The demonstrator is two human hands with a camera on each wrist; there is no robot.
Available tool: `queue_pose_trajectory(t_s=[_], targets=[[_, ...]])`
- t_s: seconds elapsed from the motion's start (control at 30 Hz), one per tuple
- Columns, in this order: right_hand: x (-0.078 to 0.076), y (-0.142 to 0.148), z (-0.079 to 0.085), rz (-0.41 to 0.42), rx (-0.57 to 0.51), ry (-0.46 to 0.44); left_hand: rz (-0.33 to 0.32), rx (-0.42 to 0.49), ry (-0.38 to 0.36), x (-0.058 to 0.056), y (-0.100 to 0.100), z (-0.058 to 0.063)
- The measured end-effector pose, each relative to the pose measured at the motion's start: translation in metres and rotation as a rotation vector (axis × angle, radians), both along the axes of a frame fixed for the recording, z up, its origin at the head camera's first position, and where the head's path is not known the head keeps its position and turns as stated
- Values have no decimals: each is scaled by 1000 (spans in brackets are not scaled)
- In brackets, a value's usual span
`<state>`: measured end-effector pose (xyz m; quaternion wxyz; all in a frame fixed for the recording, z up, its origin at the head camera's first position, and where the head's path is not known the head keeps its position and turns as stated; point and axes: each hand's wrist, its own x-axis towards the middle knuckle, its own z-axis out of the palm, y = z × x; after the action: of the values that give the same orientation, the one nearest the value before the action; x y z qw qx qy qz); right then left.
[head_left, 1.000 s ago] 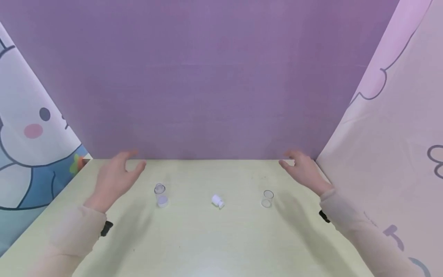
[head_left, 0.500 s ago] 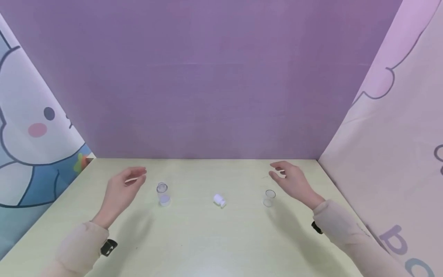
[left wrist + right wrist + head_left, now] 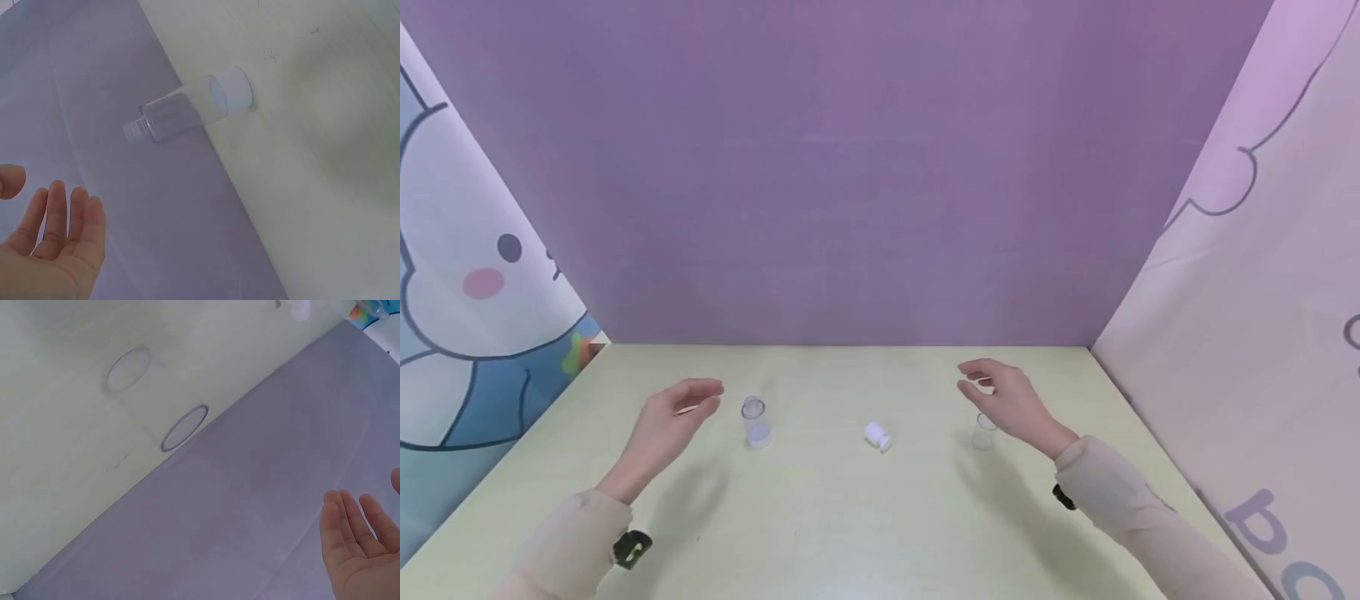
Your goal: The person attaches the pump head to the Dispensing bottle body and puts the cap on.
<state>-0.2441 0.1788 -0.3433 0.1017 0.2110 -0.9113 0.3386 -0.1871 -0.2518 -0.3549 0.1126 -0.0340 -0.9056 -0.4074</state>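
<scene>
A clear bottle (image 3: pixel 756 423) with a white bottom stands upright on the table; its bare threaded neck shows in the left wrist view, where the bottle (image 3: pixel 187 112) looks tilted. My left hand (image 3: pixel 672 417) hovers left of it, fingers loosely bent, touching nothing. Mid-table lies a small white nozzle-like piece (image 3: pixel 877 436) on its side. To the right stands a clear open cylinder (image 3: pixel 984 435), like a bottle cover, its rim partly hidden by my right hand (image 3: pixel 1011 404). That hand hangs above and behind the cylinder, holding nothing, with relaxed fingers.
A purple panel (image 3: pixel 850 183) rises at the table's (image 3: pixel 850 517) back edge. Printed cloth walls, a rabbit picture (image 3: pixel 490 217) on the left and a pale one (image 3: pixel 1240 333) on the right, close in the sides.
Both hands have come lower and nearer. The right hand has also moved left, over the clear cylinder's rim. The bottle, nozzle piece and cylinder rest where they were.
</scene>
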Motion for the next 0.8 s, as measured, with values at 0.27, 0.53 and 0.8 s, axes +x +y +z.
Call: queue_pose_trajectory(t_s=[0.27,0.53,0.8], targets=[[1,-21,-9,34,-61,-88,-35,28,-33,-8,-4,-7],[3,-43,-26,69,-110,-135,-81,0,-108,-25,-6,-23],[1,-61,-40,71,-153,-228,-146,8,-198,-35,-2,-38]])
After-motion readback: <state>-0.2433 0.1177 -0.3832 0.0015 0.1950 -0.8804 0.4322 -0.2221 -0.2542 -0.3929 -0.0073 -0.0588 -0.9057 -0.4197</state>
